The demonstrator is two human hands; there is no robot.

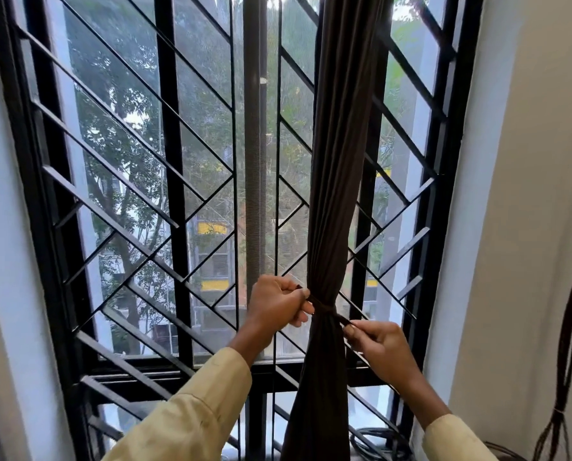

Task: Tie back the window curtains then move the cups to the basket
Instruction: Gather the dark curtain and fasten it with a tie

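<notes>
Barred window (pixel 171 194): gathered brown curtain (pixel 331 194), tie band (pixel 324 307) cinched around; left hand (pixel 278 304) and right hand (pixel 381 344) each pinch an end.

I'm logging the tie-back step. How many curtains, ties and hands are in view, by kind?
curtain: 1
tie: 1
hands: 2, left hand and right hand, each pinching a tie end
total: 4
</notes>
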